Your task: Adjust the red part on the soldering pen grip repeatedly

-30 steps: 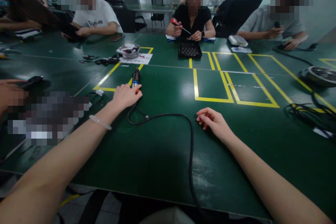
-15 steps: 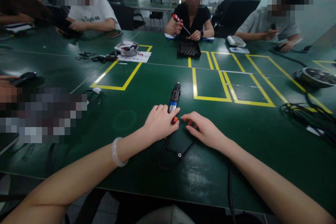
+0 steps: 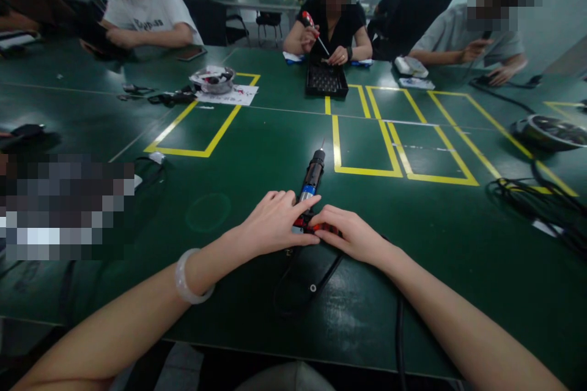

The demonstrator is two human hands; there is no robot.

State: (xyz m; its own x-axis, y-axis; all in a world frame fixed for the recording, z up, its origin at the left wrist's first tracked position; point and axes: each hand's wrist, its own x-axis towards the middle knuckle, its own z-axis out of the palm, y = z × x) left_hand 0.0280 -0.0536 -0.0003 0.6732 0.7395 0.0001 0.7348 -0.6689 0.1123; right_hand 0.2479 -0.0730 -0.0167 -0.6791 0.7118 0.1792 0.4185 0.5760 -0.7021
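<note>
A corded electric screwdriver (image 3: 312, 175) lies on the green table (image 3: 257, 153), tip pointing away from me. My left hand (image 3: 275, 220) is wrapped over its rear end, a pale bangle on the wrist. My right hand (image 3: 353, 233) comes in from the right, and its fingers close on the tool's red part beside the left hand. The black cable (image 3: 316, 284) loops toward me below both hands.
Yellow tape boxes (image 3: 367, 153) mark the table. A black tray (image 3: 324, 80) sits before a person across who holds a red screwdriver. A bowl on paper (image 3: 213, 79) at the far left, a round metal part (image 3: 553, 131) and cables (image 3: 536, 198) to the right. Other people sit around.
My left hand dragged the screwdriver from the far left to the middle in front of me. My right hand moved in and now touches the tool.
</note>
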